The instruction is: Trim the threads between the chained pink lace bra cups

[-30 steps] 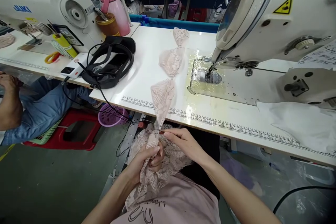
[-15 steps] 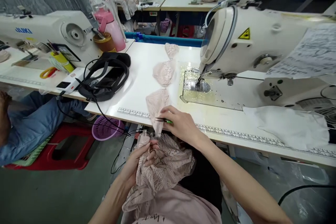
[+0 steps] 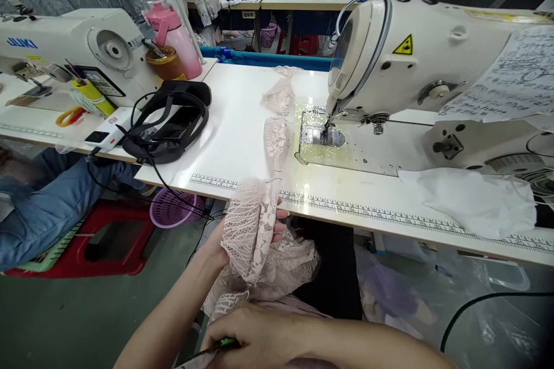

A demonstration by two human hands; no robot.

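Lace point(image 3: 277, 144) runs straight away from our left hand point(image 3: 279, 226), its long axis pointing across the table point(image 3: 234, 98) toward the far edge. Left hand's the nearer one: palm under the lace, fingertips poking out on the right side. Thumb's hidden, so we can't tell whether it's pinching. Right hand point(image 3: 253, 331) sits low by our body, wrapped around green-handled snips point(image 3: 228, 343), blades angled down-left, away from the strip. Bulk of the lace hangs off the front edge into our lap; the rest lies on the tabletop. Edges: sewing machine point(image 3: 389, 57) with its needle plate just right of the strip, headset point(image 3: 173, 153) well apart on the left. We'd judge sideways room better on the left.
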